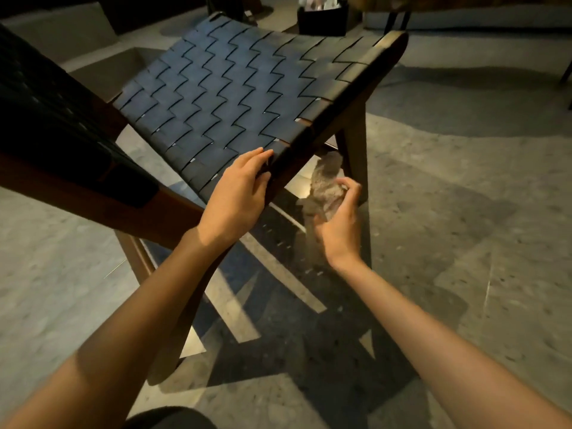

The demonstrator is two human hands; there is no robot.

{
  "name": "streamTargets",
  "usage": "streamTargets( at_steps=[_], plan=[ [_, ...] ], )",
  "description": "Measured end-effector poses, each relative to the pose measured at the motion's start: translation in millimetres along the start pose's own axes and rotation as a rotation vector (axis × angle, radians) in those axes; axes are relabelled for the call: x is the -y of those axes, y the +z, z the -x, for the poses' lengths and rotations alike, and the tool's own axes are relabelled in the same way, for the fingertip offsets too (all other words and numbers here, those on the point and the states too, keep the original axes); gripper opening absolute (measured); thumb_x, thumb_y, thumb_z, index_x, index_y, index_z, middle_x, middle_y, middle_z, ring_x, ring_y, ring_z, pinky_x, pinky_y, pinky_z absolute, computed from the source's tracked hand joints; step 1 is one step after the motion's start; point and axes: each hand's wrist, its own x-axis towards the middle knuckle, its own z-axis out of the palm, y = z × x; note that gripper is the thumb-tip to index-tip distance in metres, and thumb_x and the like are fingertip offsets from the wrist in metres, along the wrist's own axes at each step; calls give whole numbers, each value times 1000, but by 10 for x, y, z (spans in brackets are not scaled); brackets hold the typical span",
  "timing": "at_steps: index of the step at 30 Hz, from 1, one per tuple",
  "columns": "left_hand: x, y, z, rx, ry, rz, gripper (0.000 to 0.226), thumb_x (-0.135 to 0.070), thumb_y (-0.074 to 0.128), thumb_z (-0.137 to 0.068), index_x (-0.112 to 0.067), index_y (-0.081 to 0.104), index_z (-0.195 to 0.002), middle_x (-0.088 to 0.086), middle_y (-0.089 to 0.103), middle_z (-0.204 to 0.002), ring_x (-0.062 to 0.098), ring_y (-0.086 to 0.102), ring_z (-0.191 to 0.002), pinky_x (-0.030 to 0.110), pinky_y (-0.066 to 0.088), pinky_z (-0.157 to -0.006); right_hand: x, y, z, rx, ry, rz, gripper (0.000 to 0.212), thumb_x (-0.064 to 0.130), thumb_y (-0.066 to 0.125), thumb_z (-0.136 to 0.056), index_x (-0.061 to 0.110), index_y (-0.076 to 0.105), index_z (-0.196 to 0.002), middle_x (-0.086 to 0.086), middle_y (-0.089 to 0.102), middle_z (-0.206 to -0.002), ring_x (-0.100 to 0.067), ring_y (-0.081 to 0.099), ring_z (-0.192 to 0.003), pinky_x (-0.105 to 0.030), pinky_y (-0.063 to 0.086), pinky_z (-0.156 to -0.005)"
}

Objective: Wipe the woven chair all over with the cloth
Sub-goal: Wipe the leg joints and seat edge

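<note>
Two bare forearms (433, 320) reach forward from the bottom edge, above a patch of dark clothing (167, 418) at the very bottom. The right hand (339, 224) has its fingers and thumb curled round a pale, crumpled cloth (325, 190), which bunches up out of the top of the fist; both are blurred. The cloth sits just right of the left hand (238, 193) and lower, under the seat's edge and just beside a wooden leg (356, 156); whether it touches the leg cannot be told. The left hand holds the near edge of the woven chair (241, 85): its fingers lie close together on the dark straps, and its thumb bends down over the side rail. From that hand the seat spreads up and away, tilted. The chair's dark backrest (55, 119) rises to the left of the left hand. Beneath both hands lies a speckled grey floor (464, 243), crossed by the chair's shadow. Far beyond the hands, past the seat's far edge, stands a dark box (322, 21).
</note>
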Motion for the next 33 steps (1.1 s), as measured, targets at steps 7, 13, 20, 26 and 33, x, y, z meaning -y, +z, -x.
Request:
streamTargets(
  at_steps=[7,13,20,26,33],
  plan=[
    [-131,199,-381,36,81,-21,52,-19,42,-100,-22,26,-149,-2,26,-155,17,27,-140,41,25,-116,119,-359,-1007,-7,174,246,69,-2,66,-81,9,30,-139,-12,35,-142,-23,40,-129,-24,39,-98],
    [-15,214,-368,-4,150,-75,54,-17,45,-99,-23,25,-149,-4,26,-154,19,26,-141,36,25,-113,135,-168,-1178,-201,192,64,49,4,66,-84,10,40,-126,-9,52,-124,-15,53,-102,-5,40,-60],
    [22,239,-333,-16,183,-114,54,-11,45,-99,-20,25,-149,-5,24,-155,16,21,-143,26,18,-112,169,62,-1014,-151,234,-235,46,-3,61,-83,18,39,-118,5,44,-105,-7,48,-94,-12,44,-68],
    [22,211,-200,7,205,-81,57,-1,44,-97,-16,25,-148,-1,23,-156,20,19,-144,31,17,-115,131,173,-688,-10,142,-234,46,-8,60,-82,19,38,-113,-4,52,-112,-5,55,-89,-2,43,-55],
    [62,98,-74,60,206,-55,60,7,41,-95,-16,26,-148,0,23,-155,20,18,-144,39,21,-117,-4,391,-52,266,125,-274,33,3,55,-92,22,43,-117,6,56,-110,-18,55,-114,-20,53,-85]
  ],
)
